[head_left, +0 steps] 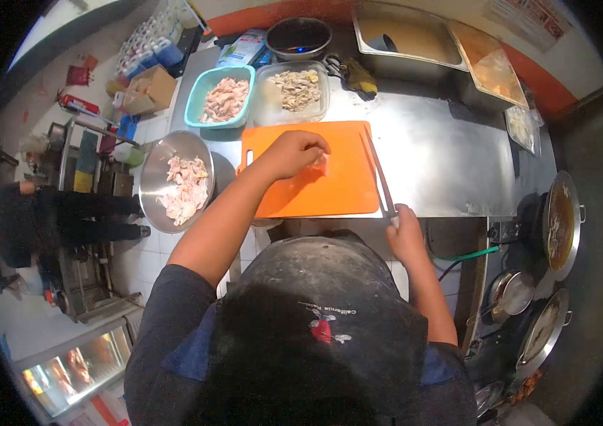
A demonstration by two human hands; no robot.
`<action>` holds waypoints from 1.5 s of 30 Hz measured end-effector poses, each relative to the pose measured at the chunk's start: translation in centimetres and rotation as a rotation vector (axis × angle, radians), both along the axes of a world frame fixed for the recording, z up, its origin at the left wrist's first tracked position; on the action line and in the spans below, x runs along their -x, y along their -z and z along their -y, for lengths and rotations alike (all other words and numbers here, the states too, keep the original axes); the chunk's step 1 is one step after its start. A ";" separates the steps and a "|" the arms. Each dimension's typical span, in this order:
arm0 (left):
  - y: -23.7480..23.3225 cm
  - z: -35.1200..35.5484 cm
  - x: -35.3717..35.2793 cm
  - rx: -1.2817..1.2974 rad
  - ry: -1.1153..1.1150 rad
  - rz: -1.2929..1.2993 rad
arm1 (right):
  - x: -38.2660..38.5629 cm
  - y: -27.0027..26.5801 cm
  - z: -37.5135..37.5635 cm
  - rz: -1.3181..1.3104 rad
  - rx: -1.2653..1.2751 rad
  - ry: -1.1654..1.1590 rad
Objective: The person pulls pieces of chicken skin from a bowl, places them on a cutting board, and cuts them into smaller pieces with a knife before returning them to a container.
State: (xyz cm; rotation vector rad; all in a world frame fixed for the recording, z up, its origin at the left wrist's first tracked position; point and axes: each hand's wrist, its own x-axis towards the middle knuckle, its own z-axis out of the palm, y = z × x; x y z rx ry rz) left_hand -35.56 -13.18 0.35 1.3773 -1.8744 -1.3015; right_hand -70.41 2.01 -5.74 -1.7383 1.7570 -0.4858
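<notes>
Meat [323, 167] sits near the middle of the orange board [294, 202], a small pink piece under curled fingers. At nine o'clock from the board, the steel bowl [154, 162] of pale pieces [186, 188] seems to reach past the edge of the table [443, 156]; what bears it is out of sight. The left forearm passes close by its rim, so an elbow swung outward could knock it and spill some.

At ten o'clock the teal tub [191, 99] is well filled, and a bump could send a piece over its side. The clear tub [267, 103], near twelve, is right beside it, so pieces could end up mixed.

The left hand [294, 153] reaches over the board, nearly closed, fingertips and thumb pinching the piece. Raw meat is likely slippery; it could roll or slip from that pinch, leaving fingertips exposed. The board's near edge lies along the table edge, and if wet underneath it could skid.

At three o'clock the knife [381, 176] lies along the board's right side, its tip toward eleven. The right hand [402, 226] is wrapped round the handle; greasy fingers could let it twist, and a careless sweep inward would bring the long blade toward the left hand.
</notes>
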 end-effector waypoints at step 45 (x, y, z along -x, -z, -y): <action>7.4 -10.1 -2.4 0.224 -0.455 0.451 | -13.7 -4.5 3.7 -0.337 -0.291 -0.444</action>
